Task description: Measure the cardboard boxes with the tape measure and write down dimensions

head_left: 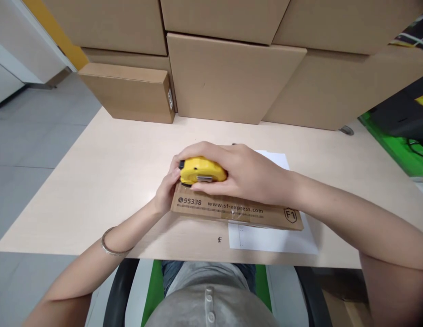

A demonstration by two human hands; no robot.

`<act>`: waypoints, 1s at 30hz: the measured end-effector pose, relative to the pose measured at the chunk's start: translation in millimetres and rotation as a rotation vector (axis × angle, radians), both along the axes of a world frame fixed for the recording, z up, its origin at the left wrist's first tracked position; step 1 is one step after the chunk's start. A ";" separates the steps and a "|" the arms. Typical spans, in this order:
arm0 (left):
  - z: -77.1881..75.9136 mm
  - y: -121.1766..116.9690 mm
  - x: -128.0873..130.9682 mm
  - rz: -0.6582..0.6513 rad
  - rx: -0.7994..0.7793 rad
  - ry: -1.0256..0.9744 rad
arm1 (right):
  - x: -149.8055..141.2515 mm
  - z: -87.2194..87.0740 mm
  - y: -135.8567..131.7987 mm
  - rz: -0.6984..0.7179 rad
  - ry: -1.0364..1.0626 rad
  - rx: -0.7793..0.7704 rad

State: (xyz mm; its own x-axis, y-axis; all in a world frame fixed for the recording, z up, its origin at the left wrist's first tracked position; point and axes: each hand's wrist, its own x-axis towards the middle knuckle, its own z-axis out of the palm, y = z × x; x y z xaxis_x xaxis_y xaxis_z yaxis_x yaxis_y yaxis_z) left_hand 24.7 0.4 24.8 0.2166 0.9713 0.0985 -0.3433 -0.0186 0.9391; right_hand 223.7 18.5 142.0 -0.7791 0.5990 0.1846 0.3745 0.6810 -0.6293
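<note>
- Surface: pale, before you.
- Printed carton: over white paper.
- Your right hand: fingers wrapped round the yellow tape measure.
- Your left hand: fingers curled at the carton's left end; cannot tell their hold.
- Tape measure: above that end.

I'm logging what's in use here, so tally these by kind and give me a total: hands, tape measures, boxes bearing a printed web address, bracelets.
Hands: 2 (left hand, right hand)
Yellow tape measure: 1
Box with web address: 1
Bracelet: 1
Total: 5
</note>
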 end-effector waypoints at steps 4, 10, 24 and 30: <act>0.5 2.5 0.1 -0.025 0.104 -0.086 | 56.3 -5.4 -16.6 -0.148 0.009 0.035; 7.2 2.3 -0.6 -0.030 0.076 -0.065 | 157.0 -19.0 -58.3 -0.479 0.099 0.073; 6.8 3.9 0.2 0.032 0.119 -0.013 | 171.4 -14.8 -61.8 -0.530 0.097 0.039; 4.0 3.8 1.1 0.049 0.164 -0.002 | 114.6 9.3 -35.3 -0.383 -0.109 0.040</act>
State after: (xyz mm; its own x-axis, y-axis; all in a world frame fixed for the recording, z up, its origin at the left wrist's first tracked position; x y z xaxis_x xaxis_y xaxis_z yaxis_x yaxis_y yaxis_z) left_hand 25.8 4.2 28.7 0.1691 0.9514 0.2574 -0.3402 -0.1888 0.9212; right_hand 338.2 -16.9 151.3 -0.5173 0.8439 0.1422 0.6690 0.5023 -0.5478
